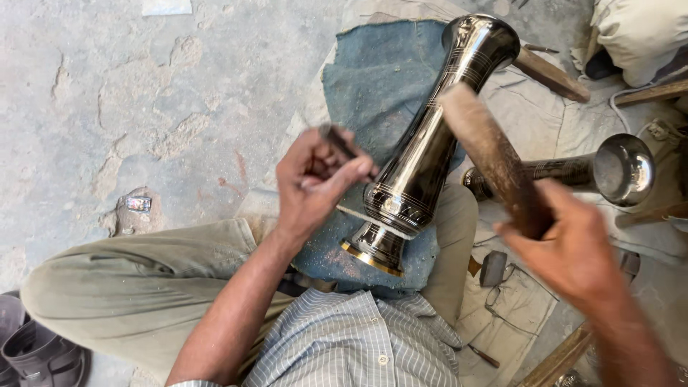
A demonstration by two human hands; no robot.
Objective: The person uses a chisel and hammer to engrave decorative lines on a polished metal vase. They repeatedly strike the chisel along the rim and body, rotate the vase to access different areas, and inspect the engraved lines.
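left grip [315, 179] pinches chisel [344, 147] against vase [423, 150].

two vases, two hands, one chisel, one mallet

vases [423, 154] at 12 and [573, 170] at 3 o'clock; chisel [344, 147] in left hand [315, 183]; wooden mallet [491, 154] in right hand [566, 244]; one pair of spectacles [502, 290] at 5.
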